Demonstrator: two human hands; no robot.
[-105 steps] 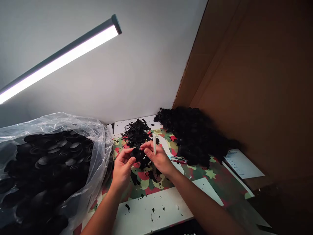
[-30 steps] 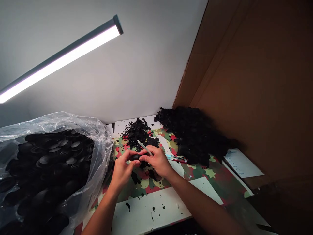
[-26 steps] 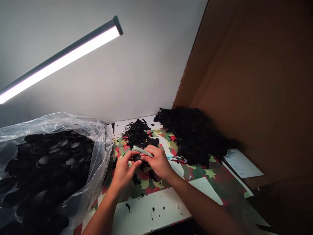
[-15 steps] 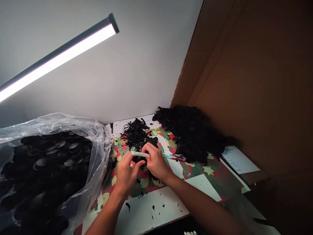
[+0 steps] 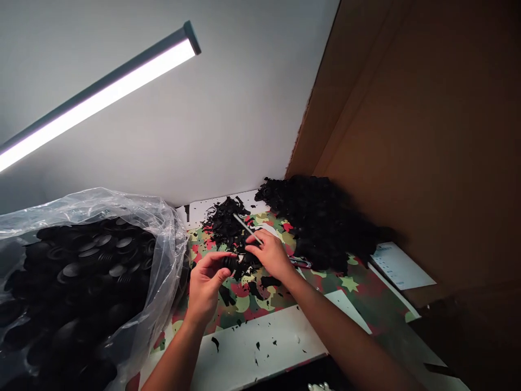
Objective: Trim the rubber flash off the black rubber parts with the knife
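Note:
My left hand (image 5: 206,281) pinches a small round black rubber part (image 5: 230,264) between thumb and fingers, just above the camouflage-patterned mat (image 5: 358,304). My right hand (image 5: 272,254) grips a thin pale-handled blade tool (image 5: 246,227), its tip pointing up and to the left, away from the part. The two hands sit close together, a little apart, over scattered black trimmings (image 5: 226,222).
A clear plastic bag (image 5: 134,217) full of black round parts fills the left. A heap of black parts (image 5: 321,222) lies at the back right against a brown cardboard wall (image 5: 427,136). A paper sheet (image 5: 401,266) lies at right. A lit tube lamp (image 5: 97,100) hangs overhead.
My right hand has lifted the tool off the part and drawn it back to the right, its tip now pointing up-left. My left hand still holds the part.

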